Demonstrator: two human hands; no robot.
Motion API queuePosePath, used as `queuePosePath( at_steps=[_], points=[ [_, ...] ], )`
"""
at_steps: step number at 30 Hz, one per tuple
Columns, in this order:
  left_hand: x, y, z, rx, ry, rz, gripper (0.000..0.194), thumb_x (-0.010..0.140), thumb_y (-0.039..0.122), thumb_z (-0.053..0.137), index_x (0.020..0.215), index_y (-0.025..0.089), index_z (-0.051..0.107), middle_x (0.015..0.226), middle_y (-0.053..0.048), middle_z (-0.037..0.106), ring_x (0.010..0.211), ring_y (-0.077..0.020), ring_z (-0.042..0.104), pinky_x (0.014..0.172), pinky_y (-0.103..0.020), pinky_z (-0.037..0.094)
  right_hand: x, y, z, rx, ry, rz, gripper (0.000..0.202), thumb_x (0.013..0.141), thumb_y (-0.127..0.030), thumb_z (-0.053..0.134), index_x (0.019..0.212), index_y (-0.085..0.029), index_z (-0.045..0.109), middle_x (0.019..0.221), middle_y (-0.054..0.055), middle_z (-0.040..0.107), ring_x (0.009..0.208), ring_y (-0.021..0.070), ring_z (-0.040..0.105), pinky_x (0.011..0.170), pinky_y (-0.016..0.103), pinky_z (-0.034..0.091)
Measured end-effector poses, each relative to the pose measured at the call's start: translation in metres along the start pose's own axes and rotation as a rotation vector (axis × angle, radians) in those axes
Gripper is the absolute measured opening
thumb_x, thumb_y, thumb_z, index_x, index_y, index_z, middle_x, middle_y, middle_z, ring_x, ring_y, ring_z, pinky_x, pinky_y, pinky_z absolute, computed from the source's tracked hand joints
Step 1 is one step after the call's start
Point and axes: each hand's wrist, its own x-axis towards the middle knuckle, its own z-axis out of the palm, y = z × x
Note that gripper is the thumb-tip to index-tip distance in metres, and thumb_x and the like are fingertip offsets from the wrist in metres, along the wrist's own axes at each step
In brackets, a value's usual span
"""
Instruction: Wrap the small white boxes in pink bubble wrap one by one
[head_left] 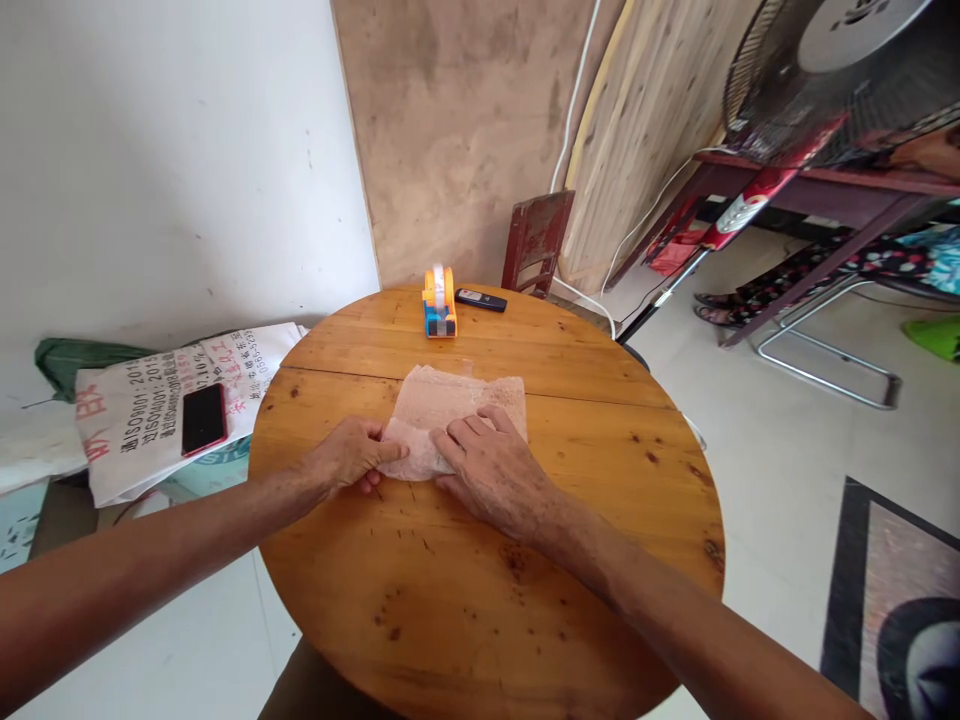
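Note:
A translucent sheet of bubble wrap [457,398] lies on the round wooden table [480,600], its near edge folded over into a roll. My left hand [356,455] pinches the left end of that roll between thumb and fingers. Across the right part of the fold rests my right hand [491,465], its fingers curled over the wrap and pressing on it. Whatever may be inside the fold is hidden. Beyond the sheet stands an orange and blue tape dispenser [439,302] with a roll of tape.
A black remote [481,300] lies beside the dispenser at the far edge. Left of the table, a phone [204,418] rests on printed sacks [259,360]. A small red chair [537,240] stands behind; a fan [840,80] and a seated person's legs are at the right.

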Motion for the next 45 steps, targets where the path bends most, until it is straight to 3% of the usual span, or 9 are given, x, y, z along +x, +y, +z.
queuePosePath(
  at_steps=[5, 14, 20, 24, 27, 31, 35, 40, 45],
  points=[
    [-0.003, 0.006, 0.013, -0.137, 0.017, 0.078, 0.03, 0.057, 0.035, 0.074, 0.076, 0.014, 0.067, 0.067, 0.0, 0.064, 0.055, -0.0118, 0.056, 0.044, -0.021, 0.043, 0.0, -0.002, 0.0, -0.012, 0.009, -0.023, 0.014, 0.094, -0.021, 0.05, 0.098, -0.019, 0.063, 0.088, 0.008, 0.063, 0.086, 0.024, 0.053, 0.083, 0.041, 0.03],
    [0.0, 0.012, 0.039, -0.43, -0.024, 0.091, 0.028, 0.054, 0.027, 0.071, 0.075, 0.016, 0.056, 0.062, 0.003, 0.059, 0.051, -0.0108, 0.055, 0.039, -0.02, 0.041, -0.008, -0.01, 0.009, 0.104, 0.09, 0.1, 0.029, 0.087, -0.027, 0.059, 0.113, -0.013, 0.057, 0.102, 0.011, 0.066, 0.099, 0.0269, 0.055, 0.099, 0.047, 0.028],
    [-0.005, 0.026, 0.048, -0.146, -0.027, 0.216, 0.016, 0.065, 0.03, 0.064, 0.068, 0.018, 0.054, 0.055, 0.004, 0.055, 0.042, -0.0079, 0.045, 0.038, -0.02, 0.035, -0.021, -0.016, 0.009, 0.213, 0.183, 0.169, 0.063, 0.083, -0.019, 0.056, 0.141, -0.007, 0.034, 0.116, 0.017, 0.064, 0.111, 0.0285, 0.052, 0.107, 0.05, 0.026],
    [-0.012, 0.036, 0.041, 0.123, -0.169, 0.263, 0.013, 0.07, 0.026, 0.054, 0.072, 0.017, 0.062, 0.063, 0.002, 0.058, 0.052, -0.0108, 0.054, 0.053, -0.024, 0.043, -0.024, -0.011, 0.004, 0.332, 0.217, 0.162, 0.064, 0.077, -0.016, 0.054, 0.138, -0.004, 0.038, 0.117, 0.018, 0.064, 0.114, 0.0288, 0.051, 0.107, 0.052, 0.029],
    [-0.017, 0.038, 0.034, 0.249, -0.248, 0.344, 0.019, 0.07, 0.024, 0.048, 0.077, 0.018, 0.064, 0.063, 0.002, 0.055, 0.061, -0.0141, 0.055, 0.058, -0.025, 0.043, -0.035, -0.004, -0.004, 0.433, 0.29, 0.161, 0.055, 0.076, -0.015, 0.054, 0.13, -0.011, 0.047, 0.12, 0.016, 0.063, 0.116, 0.028, 0.052, 0.102, 0.05, 0.037],
    [-0.025, 0.042, 0.029, 0.424, -0.275, 0.522, 0.013, 0.074, 0.021, 0.044, 0.065, 0.018, 0.053, 0.066, 0.002, 0.052, 0.066, -0.0148, 0.053, 0.062, -0.026, 0.041, -0.067, 0.009, -0.011, 0.59, 0.35, 0.561, 0.038, 0.087, -0.028, 0.053, 0.124, -0.02, 0.053, 0.118, 0.012, 0.065, 0.101, 0.0248, 0.061, 0.085, 0.043, 0.049],
    [-0.025, 0.043, 0.027, 0.513, -0.343, 0.659, 0.023, 0.085, 0.022, 0.038, 0.066, 0.019, 0.05, 0.072, 0.001, 0.053, 0.07, -0.0147, 0.052, 0.068, -0.026, 0.042, -0.093, 0.019, -0.004, 0.82, 0.062, 0.911, 0.052, 0.082, -0.05, 0.059, 0.122, -0.017, 0.054, 0.105, 0.011, 0.068, 0.078, 0.0209, 0.064, 0.069, 0.036, 0.051],
    [-0.015, 0.022, 0.036, 0.695, -0.141, 0.777, 0.015, 0.087, 0.024, 0.049, 0.08, 0.019, 0.062, 0.077, -0.001, 0.055, 0.069, -0.0149, 0.052, 0.064, -0.027, 0.041, -0.08, 0.021, 0.007, 0.919, -0.005, 0.986, 0.061, 0.08, -0.052, 0.061, 0.125, -0.012, 0.053, 0.093, 0.009, 0.069, 0.079, 0.021, 0.065, 0.071, 0.033, 0.048],
    [-0.004, 0.0, 0.045, 0.705, 0.07, 1.022, 0.013, 0.087, 0.023, 0.054, 0.091, 0.019, 0.066, 0.089, -0.006, 0.058, 0.08, -0.0188, 0.056, 0.071, -0.031, 0.046, -0.054, 0.018, 0.013, 0.834, 0.007, 0.987, 0.06, 0.078, -0.045, 0.066, 0.125, -0.01, 0.054, 0.083, 0.006, 0.066, 0.074, 0.0201, 0.06, 0.064, 0.029, 0.042]
  ],
)
